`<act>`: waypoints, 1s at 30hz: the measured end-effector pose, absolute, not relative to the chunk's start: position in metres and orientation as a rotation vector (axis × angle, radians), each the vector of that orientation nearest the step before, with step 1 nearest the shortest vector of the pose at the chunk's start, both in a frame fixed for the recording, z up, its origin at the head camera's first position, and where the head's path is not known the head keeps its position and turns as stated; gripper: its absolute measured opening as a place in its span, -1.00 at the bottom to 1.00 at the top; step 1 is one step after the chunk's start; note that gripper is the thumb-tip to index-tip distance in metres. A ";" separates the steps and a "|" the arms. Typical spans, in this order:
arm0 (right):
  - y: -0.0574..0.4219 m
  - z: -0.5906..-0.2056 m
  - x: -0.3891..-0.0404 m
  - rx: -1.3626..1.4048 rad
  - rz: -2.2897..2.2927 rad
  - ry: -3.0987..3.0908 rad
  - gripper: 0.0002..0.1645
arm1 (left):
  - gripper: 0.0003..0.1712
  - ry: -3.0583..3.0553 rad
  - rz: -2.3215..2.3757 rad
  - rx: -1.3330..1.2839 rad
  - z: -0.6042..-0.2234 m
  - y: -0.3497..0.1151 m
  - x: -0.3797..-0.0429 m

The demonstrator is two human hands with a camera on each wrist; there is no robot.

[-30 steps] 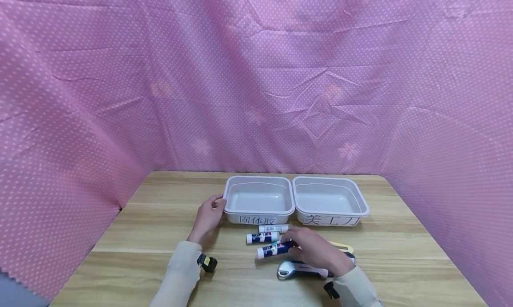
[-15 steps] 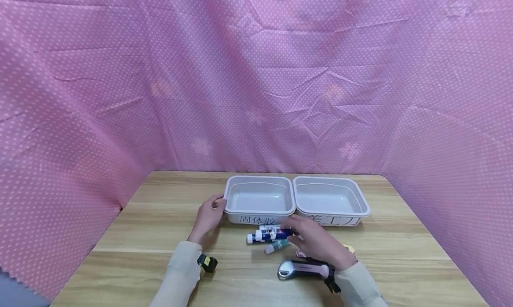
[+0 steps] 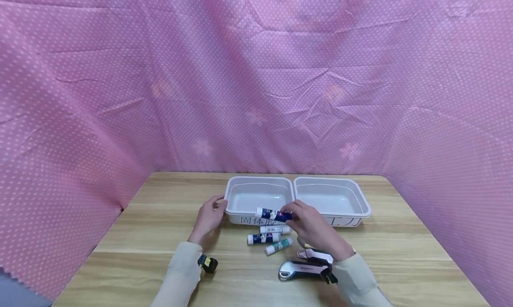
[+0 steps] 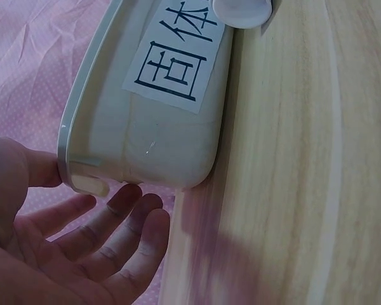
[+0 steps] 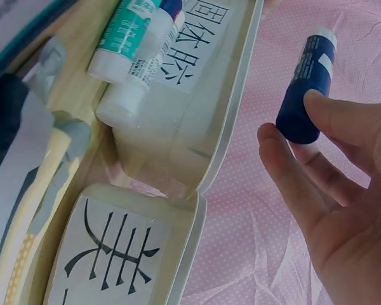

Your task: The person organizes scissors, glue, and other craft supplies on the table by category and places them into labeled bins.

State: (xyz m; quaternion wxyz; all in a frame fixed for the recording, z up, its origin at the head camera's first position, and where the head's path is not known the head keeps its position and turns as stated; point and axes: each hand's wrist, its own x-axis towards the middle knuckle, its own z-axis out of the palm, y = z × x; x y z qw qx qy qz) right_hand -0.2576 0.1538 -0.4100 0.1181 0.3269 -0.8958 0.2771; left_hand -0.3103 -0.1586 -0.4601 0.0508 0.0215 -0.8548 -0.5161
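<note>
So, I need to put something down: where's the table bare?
The table looks bare left of the left hand, right of the right tray and right sleeve, and between the left wrist camera and the cutters. It's crowded in front of the trays, where glue sticks lie.

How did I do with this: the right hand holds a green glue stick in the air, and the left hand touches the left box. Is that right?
One mistake: the glue stick in the right hand is dark blue, not green, as the right wrist view shows. It is in the air, and the left hand does touch the left box.
</note>
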 end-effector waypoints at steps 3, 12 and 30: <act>0.152 -0.407 -0.259 0.917 0.825 -2.591 -0.62 | -0.51 -2.603 -1.561 0.062 -0.460 -0.158 -0.309; 0.147 -0.403 -0.266 0.778 0.879 -2.515 -0.61 | -0.51 -2.599 -1.562 0.051 -0.459 -0.156 -0.305; 0.130 -0.404 -0.279 0.524 0.995 -2.548 -0.67 | -0.51 -2.595 -1.556 0.058 -0.461 -0.156 -0.305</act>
